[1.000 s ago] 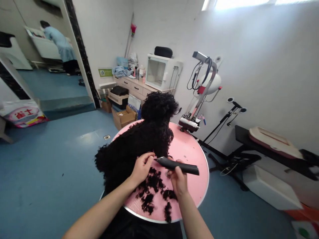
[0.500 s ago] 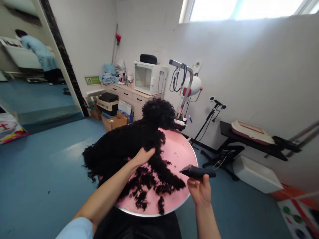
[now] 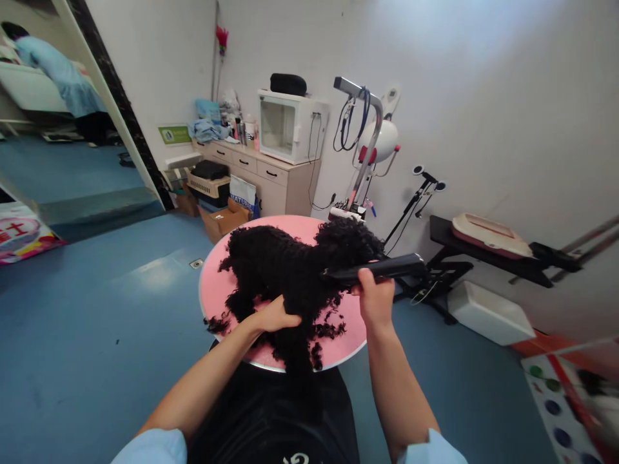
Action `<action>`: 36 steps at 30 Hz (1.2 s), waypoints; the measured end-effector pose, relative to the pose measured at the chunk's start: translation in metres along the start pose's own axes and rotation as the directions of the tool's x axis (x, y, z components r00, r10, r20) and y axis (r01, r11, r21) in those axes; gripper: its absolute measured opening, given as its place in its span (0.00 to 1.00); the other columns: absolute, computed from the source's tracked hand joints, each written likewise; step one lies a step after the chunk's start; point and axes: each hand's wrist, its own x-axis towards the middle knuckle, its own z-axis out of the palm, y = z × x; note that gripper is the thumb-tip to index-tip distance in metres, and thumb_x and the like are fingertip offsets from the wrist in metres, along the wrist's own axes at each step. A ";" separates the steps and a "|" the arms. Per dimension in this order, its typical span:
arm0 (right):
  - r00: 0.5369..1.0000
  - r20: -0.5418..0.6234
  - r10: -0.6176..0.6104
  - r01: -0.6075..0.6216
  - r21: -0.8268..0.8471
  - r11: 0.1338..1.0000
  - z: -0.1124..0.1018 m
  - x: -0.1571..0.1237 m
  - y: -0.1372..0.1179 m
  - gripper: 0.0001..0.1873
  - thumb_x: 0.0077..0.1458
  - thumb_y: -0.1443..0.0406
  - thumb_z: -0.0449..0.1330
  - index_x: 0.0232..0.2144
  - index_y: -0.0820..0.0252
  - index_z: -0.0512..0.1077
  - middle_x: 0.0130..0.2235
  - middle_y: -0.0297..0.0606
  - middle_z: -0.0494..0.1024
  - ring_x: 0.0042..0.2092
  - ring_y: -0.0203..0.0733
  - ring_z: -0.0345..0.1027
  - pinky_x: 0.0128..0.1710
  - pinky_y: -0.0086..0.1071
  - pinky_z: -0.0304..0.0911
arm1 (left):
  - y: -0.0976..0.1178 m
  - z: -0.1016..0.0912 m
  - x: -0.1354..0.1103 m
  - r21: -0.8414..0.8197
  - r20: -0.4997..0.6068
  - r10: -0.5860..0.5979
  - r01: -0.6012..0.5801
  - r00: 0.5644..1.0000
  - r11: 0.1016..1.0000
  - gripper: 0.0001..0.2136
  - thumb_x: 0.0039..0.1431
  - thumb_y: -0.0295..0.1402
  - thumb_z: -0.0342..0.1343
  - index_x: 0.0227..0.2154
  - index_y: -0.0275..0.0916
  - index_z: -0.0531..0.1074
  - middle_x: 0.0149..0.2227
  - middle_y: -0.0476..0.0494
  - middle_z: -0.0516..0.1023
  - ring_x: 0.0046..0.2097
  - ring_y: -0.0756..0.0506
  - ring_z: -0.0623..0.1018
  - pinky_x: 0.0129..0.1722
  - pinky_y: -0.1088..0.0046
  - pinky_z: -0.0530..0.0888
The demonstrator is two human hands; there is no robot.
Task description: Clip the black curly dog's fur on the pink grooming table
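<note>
A curly black dog (image 3: 275, 258) stands on a round pink table (image 3: 214, 290), its head towards the right. My left hand (image 3: 276, 316) is closed around the upper part of one of its front legs. In my right hand (image 3: 377, 298) is a black hair clipper (image 3: 387, 267), held nearly level. The clipper's head end lies at the dog's chest and neck, just below its head; dark fur makes it hard to tell whether it touches. Loose clumps of black fur (image 3: 329, 330) lie on the tabletop around the legs.
Behind the table rises a metal grooming arm (image 3: 370, 142) with a looped black lead. A drawer cabinet (image 3: 275, 183) bears a white glass-fronted box (image 3: 294, 129). At right are a black stand (image 3: 442, 235) and a white tub (image 3: 488, 312). A person (image 3: 62, 77) bends over at far left.
The dog has shifted on the table, its front leg drawn in from stretching right to pointing down towards me. My right hand has raised the clipper to its chest and neck.
</note>
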 end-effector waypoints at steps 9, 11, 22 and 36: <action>0.990 0.137 -0.033 0.031 0.020 0.999 0.004 0.007 -0.006 0.12 0.48 0.59 0.65 0.30 0.57 0.67 0.21 0.26 0.71 0.17 0.31 0.59 0.16 0.27 0.57 | -0.010 -0.005 0.018 -0.038 -0.047 -0.034 0.032 0.998 0.999 0.16 0.39 0.34 0.60 0.33 0.35 0.67 0.30 0.50 0.67 0.33 0.49 0.65 0.33 0.72 0.68; 0.996 0.034 -0.085 0.086 -0.033 0.996 0.010 0.017 -0.006 0.11 0.49 0.59 0.64 0.27 0.56 0.66 0.18 0.25 0.67 0.17 0.32 0.58 0.16 0.27 0.56 | -0.008 -0.007 0.022 -0.022 -0.066 -0.031 0.030 0.997 0.999 0.16 0.40 0.34 0.59 0.35 0.35 0.68 0.31 0.48 0.69 0.34 0.48 0.66 0.35 0.71 0.70; 0.913 0.407 -0.019 -0.001 0.047 0.999 0.014 0.034 -0.003 0.19 0.41 0.59 0.71 0.34 0.56 0.69 0.30 0.32 0.79 0.24 0.34 0.66 0.21 0.27 0.62 | -0.020 -0.013 0.028 -0.059 -0.115 -0.051 0.044 0.992 0.997 0.25 0.40 0.37 0.60 0.45 0.32 0.69 0.45 0.39 0.76 0.45 0.39 0.73 0.49 0.60 0.72; 0.845 0.525 -0.101 0.162 -0.071 0.984 0.028 0.040 -0.015 0.08 0.46 0.65 0.65 0.33 0.58 0.74 0.32 0.34 0.79 0.32 0.40 0.73 0.33 0.33 0.70 | -0.025 -0.013 0.037 -0.191 -0.128 0.006 -0.031 0.992 0.981 0.37 0.41 0.50 0.67 0.52 0.31 0.70 0.53 0.33 0.75 0.54 0.34 0.73 0.58 0.54 0.66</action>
